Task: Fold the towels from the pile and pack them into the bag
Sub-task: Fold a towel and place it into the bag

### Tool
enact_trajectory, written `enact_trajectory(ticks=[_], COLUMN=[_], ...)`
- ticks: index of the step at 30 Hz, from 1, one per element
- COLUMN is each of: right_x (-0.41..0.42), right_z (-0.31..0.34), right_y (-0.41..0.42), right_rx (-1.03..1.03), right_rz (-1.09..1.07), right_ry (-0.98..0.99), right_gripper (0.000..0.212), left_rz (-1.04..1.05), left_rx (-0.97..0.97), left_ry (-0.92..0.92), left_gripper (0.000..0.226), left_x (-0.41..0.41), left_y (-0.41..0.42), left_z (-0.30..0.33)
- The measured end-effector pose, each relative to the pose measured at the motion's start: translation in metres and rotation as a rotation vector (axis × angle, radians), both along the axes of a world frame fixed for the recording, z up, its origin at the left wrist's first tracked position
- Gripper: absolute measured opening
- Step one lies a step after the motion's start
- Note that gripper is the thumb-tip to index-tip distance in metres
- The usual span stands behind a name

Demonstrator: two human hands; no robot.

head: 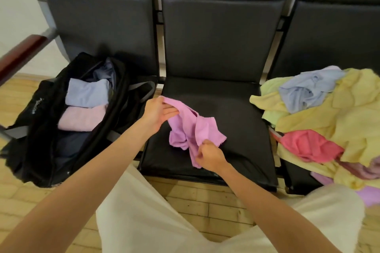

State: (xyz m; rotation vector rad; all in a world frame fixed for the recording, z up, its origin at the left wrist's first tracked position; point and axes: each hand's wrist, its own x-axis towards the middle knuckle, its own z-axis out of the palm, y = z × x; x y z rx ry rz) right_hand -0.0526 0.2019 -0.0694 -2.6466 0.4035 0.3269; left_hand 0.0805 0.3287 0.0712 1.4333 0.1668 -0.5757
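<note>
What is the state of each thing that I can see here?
Bag: open, on the left seat.
Blue towel: folded, in the bag.
Pink towel: folded, in the bag.
Purple towel: unfolded, held by both hands.
Pile: unfolded, on the right seat.
Left hand: gripping.
Right hand: pinching.

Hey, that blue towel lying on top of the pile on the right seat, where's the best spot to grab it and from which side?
Pinch the blue towel at its crumpled upper folds and come down from above. It lies loose on top of the yellow towels, so nothing pins it, and the raised folds give the fingers something to close on. Both hands, left and right, currently hold the purple towel.
</note>
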Motion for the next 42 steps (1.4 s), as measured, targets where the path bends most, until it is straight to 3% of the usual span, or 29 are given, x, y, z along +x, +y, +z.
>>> enact_trajectory(ticks=[2,5,9,14,19,24,31,35,40,42], right_x=[0.005,0.004,-0.001,-0.013,-0.007,0.0,-0.012,-0.012,-0.008,-0.005], right_z=[-0.005,-0.008,0.001,0.035,0.059,0.045,0.026,0.014,-0.001,-0.002], right_y=[0.008,0.008,-0.018,-0.072,-0.094,-0.08,-0.038,-0.013,0.014,0.021], right_rx=[-0.148,-0.246,-0.107,0.001,0.028,-0.201,-0.179,-0.16,-0.285,-0.316], right_rz=[0.015,-0.08,-0.092,-0.069,-0.188,-0.045,0.147,0.258,0.185,0.177], right_ry=[0.053,0.099,0.04,-0.015,-0.08,0.057,-0.105,-0.014,0.097,0.101], right_gripper=[0.03,0.029,0.023,0.008,0.012,0.019,0.025,0.021,0.05,0.048], left_rz=[0.001,0.038,0.126,0.238,0.256,0.246,0.215,0.206,0.18,0.18], left_rx=[-0.024,-0.049,-0.019,0.221,0.265,0.177,0.177,0.184,0.167,0.172], left_ry=[0.007,-0.002,-0.053,-0.111,-0.004,0.132,0.187,0.178,0.155,0.139], left_gripper=[0.028,0.03,0.028,0.023,0.025,0.023,0.025,0.023,0.023,0.023], left_x=[0.004,0.01,0.017,0.022,0.018,0.01,0.007,0.005,0.001,0.0], left_y=[0.006,0.015,0.029,0.042,0.047,0.05,0.062,0.069,0.078,0.083], left_z=[-0.002,-0.004,-0.006,-0.018,-0.033,-0.043,-0.062,-0.067,-0.067,-0.068])
